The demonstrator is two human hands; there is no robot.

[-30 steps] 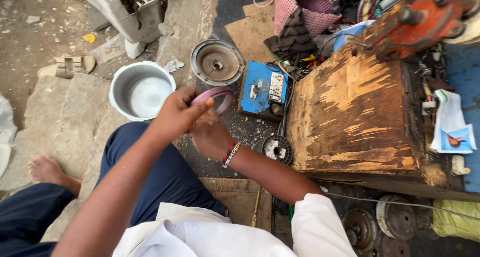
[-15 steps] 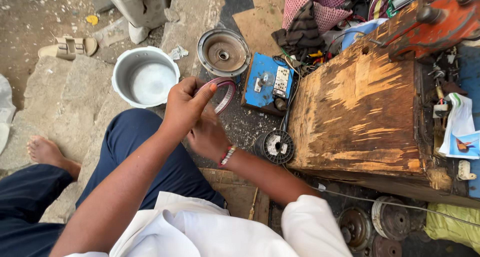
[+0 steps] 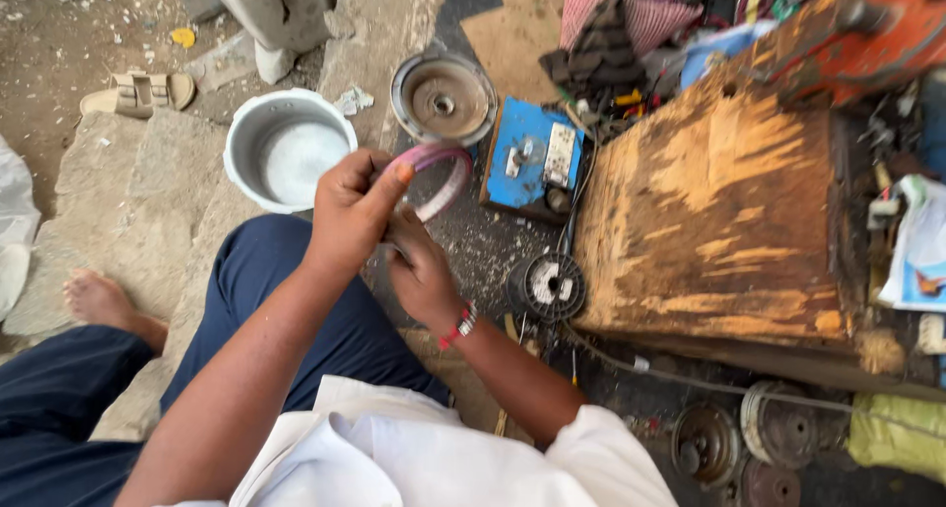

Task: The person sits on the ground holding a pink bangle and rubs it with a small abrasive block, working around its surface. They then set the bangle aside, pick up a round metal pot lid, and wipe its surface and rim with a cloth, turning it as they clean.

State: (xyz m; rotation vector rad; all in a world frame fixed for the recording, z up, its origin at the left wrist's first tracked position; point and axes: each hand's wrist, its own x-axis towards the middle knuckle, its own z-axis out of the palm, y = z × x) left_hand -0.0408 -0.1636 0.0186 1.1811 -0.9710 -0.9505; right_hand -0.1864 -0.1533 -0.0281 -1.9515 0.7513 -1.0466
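My left hand (image 3: 355,206) grips a pinkish-purple ring (image 3: 445,175) by its left rim, fingers curled over it. Just below and partly behind it, my right hand (image 3: 419,270), with a red beaded band at the wrist, holds the ring's lower side; its fingertips are hidden by the left hand. The ring is held tilted in the air above my knee and the dusty ground, in front of a round metal housing (image 3: 443,98).
A metal pot (image 3: 291,152) stands to the left of my hands. A blue switch box (image 3: 532,157), a black round spool (image 3: 547,285) and a large worn wooden block (image 3: 719,211) lie to the right. Rusty pulleys (image 3: 709,443) sit bottom right, a sandal (image 3: 138,91) top left.
Both hands stay on the ring, which has turned a little so more of its open loop shows. The view has shifted slightly.
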